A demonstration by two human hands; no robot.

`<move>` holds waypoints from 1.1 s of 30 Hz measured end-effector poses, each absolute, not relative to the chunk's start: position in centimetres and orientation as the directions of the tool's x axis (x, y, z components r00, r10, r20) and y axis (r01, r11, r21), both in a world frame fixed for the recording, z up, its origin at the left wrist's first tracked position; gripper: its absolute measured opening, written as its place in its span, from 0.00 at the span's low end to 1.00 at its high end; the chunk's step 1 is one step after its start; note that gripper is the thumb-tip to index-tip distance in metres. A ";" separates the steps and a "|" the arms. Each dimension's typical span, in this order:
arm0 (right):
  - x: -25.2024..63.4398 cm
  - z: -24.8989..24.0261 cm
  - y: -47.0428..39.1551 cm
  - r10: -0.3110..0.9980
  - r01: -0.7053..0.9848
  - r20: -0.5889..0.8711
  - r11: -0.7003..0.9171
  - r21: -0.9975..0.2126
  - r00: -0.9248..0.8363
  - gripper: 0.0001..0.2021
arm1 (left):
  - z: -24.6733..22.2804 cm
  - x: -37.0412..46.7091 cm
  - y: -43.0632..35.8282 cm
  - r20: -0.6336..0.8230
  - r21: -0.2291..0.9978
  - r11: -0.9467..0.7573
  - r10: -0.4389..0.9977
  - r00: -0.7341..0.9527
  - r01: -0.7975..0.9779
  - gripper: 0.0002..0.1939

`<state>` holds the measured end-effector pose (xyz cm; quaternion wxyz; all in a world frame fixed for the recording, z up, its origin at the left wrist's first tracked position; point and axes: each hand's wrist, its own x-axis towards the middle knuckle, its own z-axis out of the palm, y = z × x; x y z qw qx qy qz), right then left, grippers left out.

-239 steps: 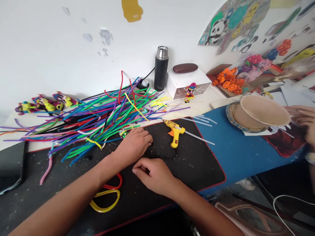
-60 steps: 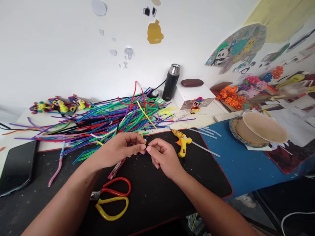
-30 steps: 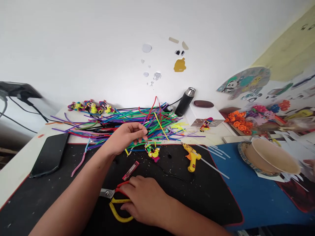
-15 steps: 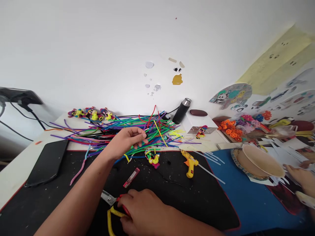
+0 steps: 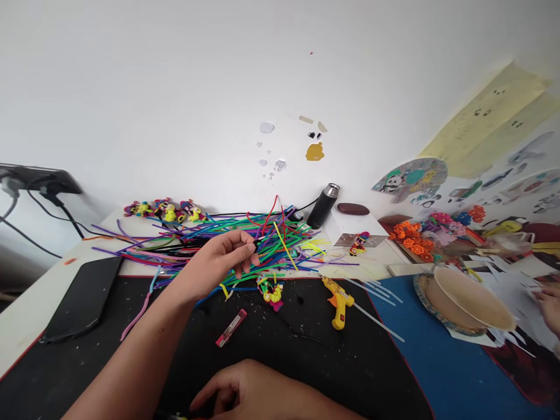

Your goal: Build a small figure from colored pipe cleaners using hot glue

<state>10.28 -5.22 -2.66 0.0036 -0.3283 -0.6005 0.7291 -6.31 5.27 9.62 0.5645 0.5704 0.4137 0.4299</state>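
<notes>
My left hand [image 5: 234, 254] is over the heap of colourful pipe cleaners [image 5: 210, 230], its thumb and fingers pinched on a small black piece [image 5: 257, 245]. At the bottom edge my right hand [image 5: 238, 385] is curled low over the black mat [image 5: 289, 350]; its lower fingers are cut off, and what it holds, if anything, is hidden. A little of the scissors shows below it. Between the hands lies a small pink box [image 5: 231, 328]. A yellow and pink figure [image 5: 272, 293] lies at the mat's back edge, with a yellow glue gun [image 5: 338, 302] to its right.
A black phone [image 5: 83, 297] lies at left. Behind the heap are several small figures [image 5: 166, 211] and a black flask [image 5: 324, 205]. A white box [image 5: 361, 224] stands beside it. At right are a bowl [image 5: 475, 300], orange flowers [image 5: 409, 239] and another person's hand [image 5: 549, 306].
A black piece now shows at my left fingertips. My right hand and the scissors have moved down in view, the scissors nearly out of it. The other person's hand has moved right.
</notes>
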 end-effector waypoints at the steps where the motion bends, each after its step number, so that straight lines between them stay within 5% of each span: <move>1: 10.5 -3.2 -5.3 0.404 0.340 -0.472 -0.357 -0.870 -0.783 0.22 | 10.0 -6.5 4.9 0.043 0.999 -0.042 0.958 0.283 -0.011 0.20; 6: 13.6 -4.1 -5.1 0.527 -0.127 -0.340 -0.663 -0.737 -0.779 0.36 | 11.5 -8.2 3.6 0.123 0.992 -0.121 0.972 0.201 -0.025 0.18; 11: 17.1 -2.9 -4.3 0.694 -0.466 -0.124 -0.594 -0.656 -0.709 0.34 | 10.7 -8.8 4.3 0.091 0.995 -0.082 0.980 0.175 -0.055 0.17; 17: 17.9 -3.0 -3.3 0.775 -0.445 -0.103 -0.459 -0.769 -0.623 0.26 | 9.2 -7.2 5.5 0.043 0.998 -0.034 0.978 0.204 -0.047 0.17; 33: 17.5 -1.0 -2.5 0.779 -0.325 -0.081 -0.351 -0.878 -0.621 0.38 | 7.2 -3.8 5.9 0.052 0.998 -0.058 0.986 0.158 0.036 0.19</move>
